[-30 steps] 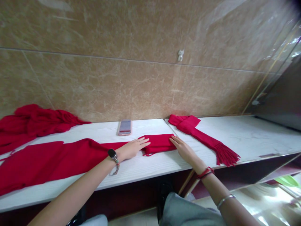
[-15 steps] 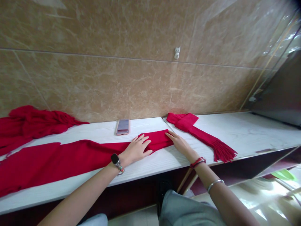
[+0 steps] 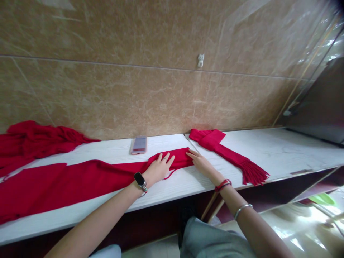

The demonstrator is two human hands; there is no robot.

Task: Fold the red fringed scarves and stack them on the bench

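Note:
A long red scarf (image 3: 80,177) lies along the white countertop, running off to the left, with its right end folded over itself. My left hand (image 3: 158,167) rests flat on the folded part, fingers spread. At the fold's right edge, my right hand (image 3: 200,162) touches the cloth with its fingertips, the fingers stretched out. A thin red strand of the scarf sticks out below my left hand. Farther right lies a second red scarf (image 3: 215,140), folded and crossed over, its fringed end hanging towards the counter's front edge.
The white countertop (image 3: 268,150) runs along a brown marbled wall. A phone (image 3: 139,145) lies near the wall. A bunched heap of red cloth (image 3: 40,141) is at the left. A dark grey panel (image 3: 319,104) stands at the far right; a green basin (image 3: 322,199) is low down there.
My left hand has shifted slightly on the fold, and the thin strand below it shows more. The right hand stays at the fold's edge. The view has shifted a little.

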